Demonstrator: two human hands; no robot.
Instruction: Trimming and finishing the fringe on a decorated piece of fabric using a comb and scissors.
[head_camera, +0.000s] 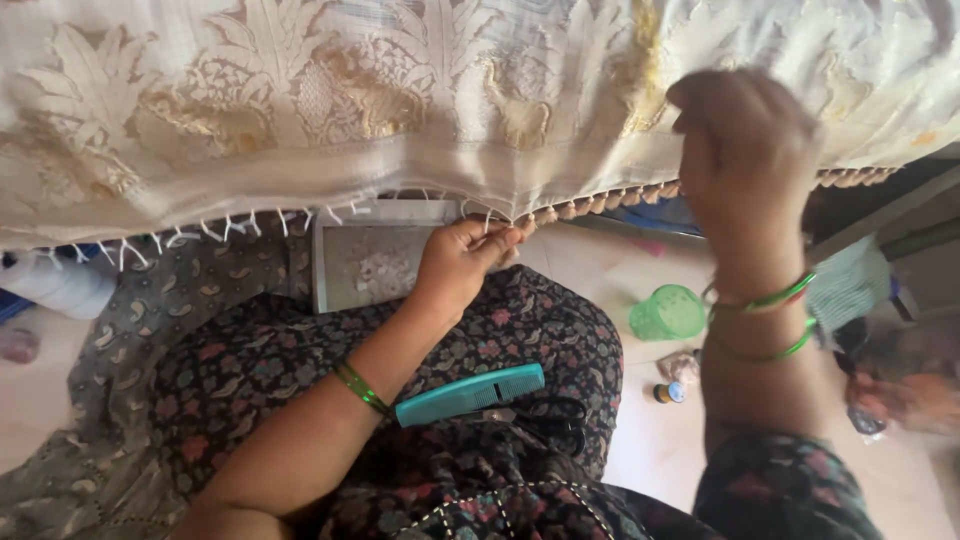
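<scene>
The cream brocade cloth (300, 110) hangs across the far side, fringe edge (230, 228) downward. The left hand (460, 262) pinches fringe threads, holding them taut. A teal comb (470, 394) rests on the lap. The right hand (745, 165) clenches the hem, steadying it.

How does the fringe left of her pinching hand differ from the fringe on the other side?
The left fringe is loose, thin white threads, spaced apart; the right fringe is tight, rounded tan tassels packed close. The left hand pinches where they meet. Both hang from the cream cloth.
</scene>
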